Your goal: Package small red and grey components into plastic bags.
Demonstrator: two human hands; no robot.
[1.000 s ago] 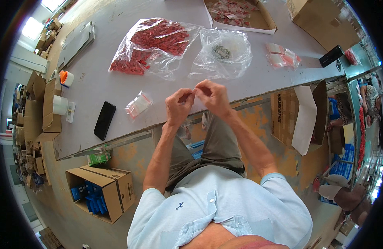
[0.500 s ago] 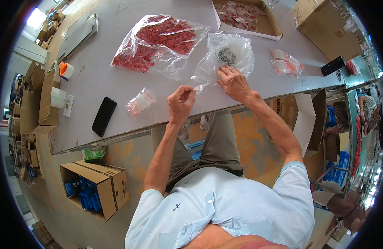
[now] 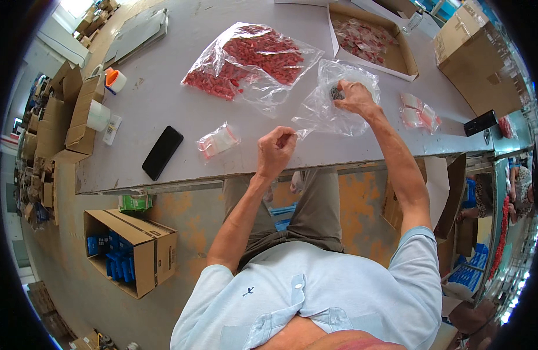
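My left hand (image 3: 276,150) is closed above the front part of the table, pinching a small clear plastic bag (image 3: 303,133) by its edge. My right hand (image 3: 357,99) reaches over a larger open clear plastic bag (image 3: 333,121). Its thumb and fingers curl around small dark grey metal pieces (image 3: 336,93) inside, which are too small to tell apart. Behind and to the left lies a big clear bag of red plastic pieces (image 3: 263,55). A bundle of small clear bags with red edges (image 3: 218,142) rests left of my left hand.
On the table (image 3: 135,111) are a black phone (image 3: 163,153), tape rolls (image 3: 114,80), a shallow carton of filled packets (image 3: 407,72), another bag bundle (image 3: 419,112) and a black object (image 3: 479,123). A cardboard box (image 3: 476,58) stands far right; an open carton (image 3: 132,251) sits on the floor.
My right hand has shifted from the near rim of the larger bag onto the metal pieces, fingers curling. My left hand still holds the small bag. The whole view has moved slightly.
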